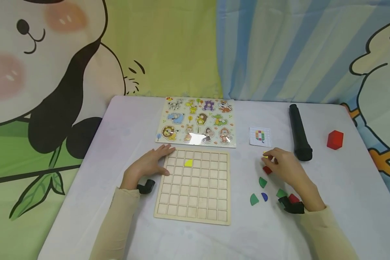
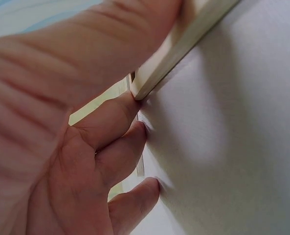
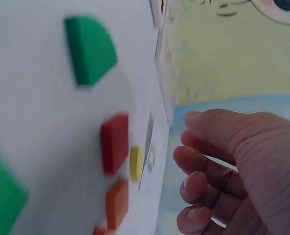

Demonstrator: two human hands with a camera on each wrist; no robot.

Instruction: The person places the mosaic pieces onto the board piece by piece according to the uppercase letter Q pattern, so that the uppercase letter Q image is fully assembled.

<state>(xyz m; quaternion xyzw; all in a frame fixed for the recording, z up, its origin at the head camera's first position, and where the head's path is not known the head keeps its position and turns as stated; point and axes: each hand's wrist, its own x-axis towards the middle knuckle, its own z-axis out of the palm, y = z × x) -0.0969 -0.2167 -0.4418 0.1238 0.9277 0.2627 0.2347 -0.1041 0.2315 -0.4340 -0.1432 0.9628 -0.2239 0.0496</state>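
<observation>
White table [image 1: 253, 234] under grid board [image 1: 195, 187]; printed cloth [image 1: 169, 47] behind it. Left hand [image 1: 147, 163] spread against board's edge; right hand [image 1: 285, 166], right of board, loosely curled, unclamped.

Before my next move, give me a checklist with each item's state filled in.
1. Left hand touching the grid board: ok, at its upper-left edge.
2. Right hand empty: ok, nothing between its fingers.
3. Loose yellow piece uncovered: ok in the right wrist view, lying apart from the fingers.
4. Pattern card face up: ok.
5. Placed yellow piece matching the card: cannot tell, the print is too small.
6. Wrist mount clear of pieces in the head view: not ok, it partly hides the lower red piece.
</observation>
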